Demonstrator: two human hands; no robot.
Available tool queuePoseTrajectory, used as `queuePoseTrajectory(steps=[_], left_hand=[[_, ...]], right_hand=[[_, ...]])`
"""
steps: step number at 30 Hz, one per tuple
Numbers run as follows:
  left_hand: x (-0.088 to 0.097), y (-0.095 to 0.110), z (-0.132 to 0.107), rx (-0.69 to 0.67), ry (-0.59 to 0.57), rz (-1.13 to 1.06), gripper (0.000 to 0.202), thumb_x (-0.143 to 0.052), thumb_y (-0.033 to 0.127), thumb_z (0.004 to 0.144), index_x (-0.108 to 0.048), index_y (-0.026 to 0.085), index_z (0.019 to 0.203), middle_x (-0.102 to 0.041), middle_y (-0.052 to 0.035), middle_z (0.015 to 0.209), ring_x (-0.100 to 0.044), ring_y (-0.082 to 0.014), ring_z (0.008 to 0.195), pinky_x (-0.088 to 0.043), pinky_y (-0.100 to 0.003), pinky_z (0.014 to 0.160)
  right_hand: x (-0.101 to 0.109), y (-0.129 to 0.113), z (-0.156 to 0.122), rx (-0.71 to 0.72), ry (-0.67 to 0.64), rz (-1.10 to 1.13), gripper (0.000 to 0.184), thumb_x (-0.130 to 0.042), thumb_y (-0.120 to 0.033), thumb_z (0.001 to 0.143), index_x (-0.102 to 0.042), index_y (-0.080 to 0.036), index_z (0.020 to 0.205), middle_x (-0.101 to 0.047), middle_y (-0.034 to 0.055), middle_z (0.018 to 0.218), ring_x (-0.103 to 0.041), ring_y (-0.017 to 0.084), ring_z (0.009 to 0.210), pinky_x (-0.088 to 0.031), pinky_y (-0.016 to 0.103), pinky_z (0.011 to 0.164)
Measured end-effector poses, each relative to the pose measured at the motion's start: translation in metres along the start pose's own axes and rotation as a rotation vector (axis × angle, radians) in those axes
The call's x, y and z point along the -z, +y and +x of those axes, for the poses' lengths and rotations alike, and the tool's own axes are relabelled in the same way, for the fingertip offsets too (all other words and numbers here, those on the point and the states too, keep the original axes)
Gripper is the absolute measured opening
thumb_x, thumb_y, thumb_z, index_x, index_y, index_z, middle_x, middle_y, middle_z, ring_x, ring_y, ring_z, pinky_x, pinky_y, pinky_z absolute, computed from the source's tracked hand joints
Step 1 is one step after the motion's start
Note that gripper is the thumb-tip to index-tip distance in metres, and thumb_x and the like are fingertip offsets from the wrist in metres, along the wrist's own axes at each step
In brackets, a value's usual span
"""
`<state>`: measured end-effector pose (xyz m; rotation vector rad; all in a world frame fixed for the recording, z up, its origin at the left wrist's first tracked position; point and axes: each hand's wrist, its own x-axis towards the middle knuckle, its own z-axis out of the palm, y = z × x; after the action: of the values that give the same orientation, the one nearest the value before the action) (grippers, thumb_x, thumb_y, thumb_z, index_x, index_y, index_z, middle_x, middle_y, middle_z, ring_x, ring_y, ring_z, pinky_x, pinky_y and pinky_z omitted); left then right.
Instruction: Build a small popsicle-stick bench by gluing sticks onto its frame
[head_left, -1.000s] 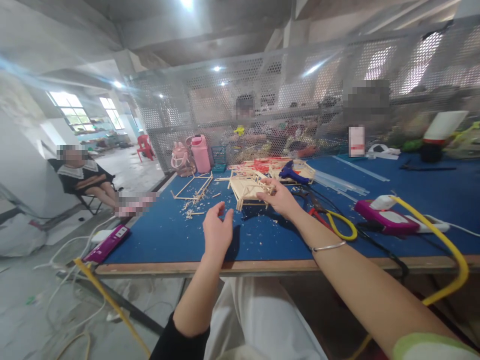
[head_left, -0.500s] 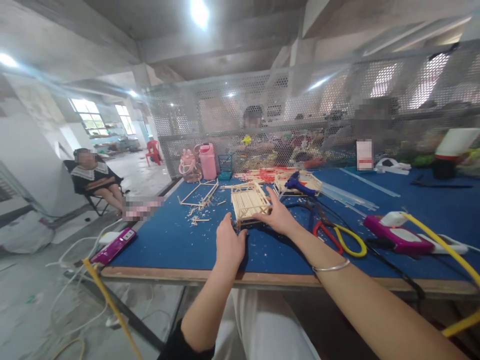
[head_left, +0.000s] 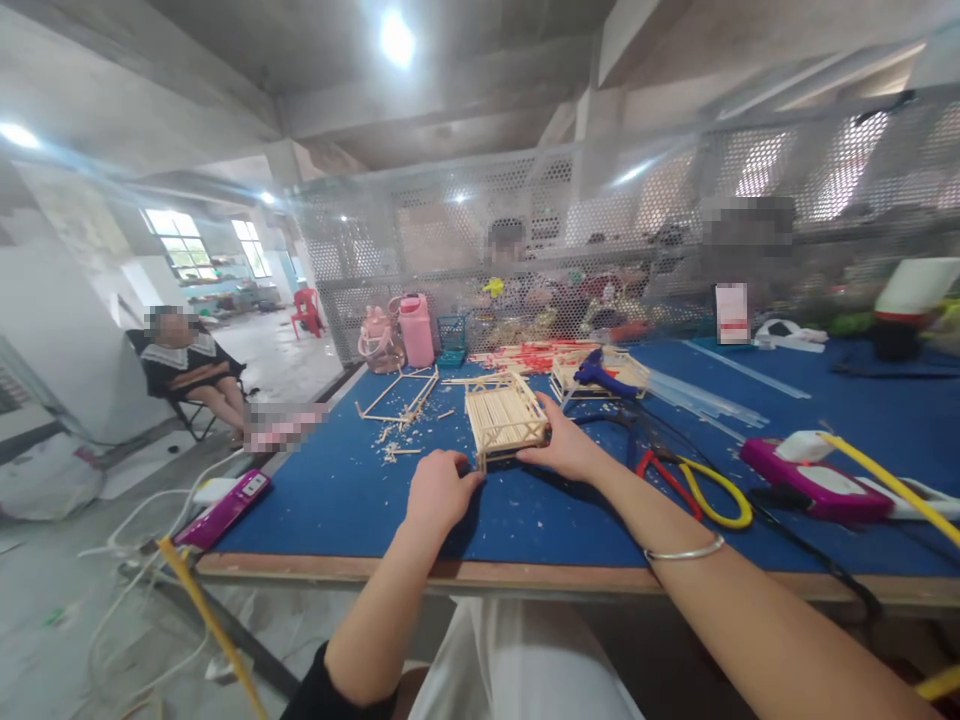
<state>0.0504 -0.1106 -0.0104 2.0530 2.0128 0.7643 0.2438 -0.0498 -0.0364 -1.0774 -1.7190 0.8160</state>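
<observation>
A small tray-like frame of pale wooden sticks (head_left: 506, 418), with a slatted floor and low railed sides, stands on the blue tabletop before me. My right hand (head_left: 566, 440) grips its right side, thumb at the front and fingers around the far edge. By the front left corner, my left hand (head_left: 442, 490) has its fingers curled and its thumb tip against the corner leg; the other fingertips are partly hidden. Behind the frame, a blue glue gun (head_left: 604, 376) rests on a second stick frame (head_left: 562, 378). Scissors with red and yellow handles (head_left: 716, 490) lie right of my right forearm.
A loose stick outline (head_left: 401, 395) and wood scraps (head_left: 390, 440) lie left. Red and pale sticks (head_left: 532, 355) are piled behind. Clear glue sticks (head_left: 697, 395) and a purple power strip (head_left: 817, 480) lie right. A person (head_left: 184, 360) sits beyond the table's left side.
My left hand has shifted left and its fingers have curled in more. The right hand stays on the stick frame, which sits slightly lower in view as the camera moved a little.
</observation>
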Motion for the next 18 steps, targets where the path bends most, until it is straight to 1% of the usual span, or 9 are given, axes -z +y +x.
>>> queuePoseTrajectory(steps=[3,6,8,13,16,18], left_hand=[[-0.004,0.009,-0.003,0.033,0.012,0.089,0.023,-0.061,0.035,0.075,-0.072,0.019,0.088,-0.069,-0.0135,0.095,-0.061,-0.0274,0.094,-0.044,-0.033,0.078],[-0.007,0.015,-0.004,0.026,0.030,0.095,0.023,-0.059,0.031,0.077,-0.072,0.018,0.092,-0.068,-0.0138,0.098,-0.061,-0.0271,0.095,-0.044,-0.033,0.079],[-0.008,0.015,-0.003,0.006,0.033,0.080,0.022,-0.057,0.028,0.078,-0.072,0.018,0.090,-0.068,-0.0131,0.097,-0.061,-0.0264,0.094,-0.044,-0.033,0.079],[-0.010,0.013,-0.005,-0.027,0.062,0.072,0.022,-0.054,0.027,0.080,-0.072,0.018,0.086,-0.068,-0.0122,0.090,-0.061,-0.0255,0.089,-0.043,-0.033,0.077],[-0.011,0.011,-0.008,-0.059,0.078,0.064,0.020,-0.055,0.026,0.079,-0.072,0.018,0.085,-0.067,-0.0108,0.087,-0.061,-0.0239,0.087,-0.043,-0.032,0.077],[-0.012,0.011,-0.009,-0.107,0.070,0.035,0.018,-0.056,0.025,0.079,-0.072,0.019,0.084,-0.068,-0.0088,0.087,-0.060,-0.0221,0.086,-0.043,-0.031,0.078]], right_hand=[[0.000,0.000,0.000,0.038,-0.029,-0.008,0.094,-0.075,-0.017,0.053,-0.031,-0.017,0.136,-0.054,0.0134,0.128,-0.052,0.024,0.117,-0.036,0.042,0.103],[0.000,-0.001,-0.001,0.099,-0.015,-0.040,0.082,-0.072,-0.018,0.057,-0.037,-0.019,0.132,-0.055,0.0108,0.127,-0.052,0.023,0.117,-0.035,0.040,0.103],[-0.001,-0.002,-0.002,0.110,0.014,-0.067,0.080,-0.071,-0.018,0.059,-0.038,-0.020,0.132,-0.055,0.0104,0.128,-0.052,0.023,0.117,-0.035,0.041,0.104],[-0.003,-0.003,-0.003,0.101,0.014,-0.085,0.079,-0.069,-0.017,0.060,-0.035,-0.017,0.131,-0.055,0.0124,0.127,-0.054,0.023,0.114,-0.037,0.041,0.101],[-0.003,-0.001,-0.002,0.078,0.022,-0.053,0.074,-0.070,-0.018,0.059,-0.040,-0.017,0.126,-0.059,0.0117,0.121,-0.058,0.023,0.108,-0.042,0.040,0.096],[-0.002,0.002,0.000,0.043,0.021,-0.056,0.064,-0.069,-0.018,0.059,-0.045,-0.016,0.118,-0.062,0.0118,0.116,-0.060,0.023,0.102,-0.044,0.040,0.093]])
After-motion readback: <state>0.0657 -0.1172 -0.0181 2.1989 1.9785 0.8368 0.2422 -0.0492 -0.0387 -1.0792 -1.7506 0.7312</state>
